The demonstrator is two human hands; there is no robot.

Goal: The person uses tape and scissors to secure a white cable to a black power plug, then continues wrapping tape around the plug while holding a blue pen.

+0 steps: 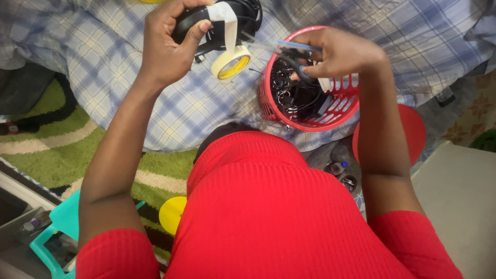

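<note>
The left hand point(168, 44) holds a black bundle of cables point(235, 18) with a white strip of tape on it. A roll of tape point(231, 63) hangs just below. The right hand point(341, 51) holds scissors point(289, 51) over a red basket point(343, 106) of black cables on a checked blue bed sheet point(175, 108).

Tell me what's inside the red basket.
The red basket holds a tangle of black cables, with something small and white near its rim. The right hand, holding scissors, covers the upper part, and whatever lies beneath the cables is hidden.
</note>
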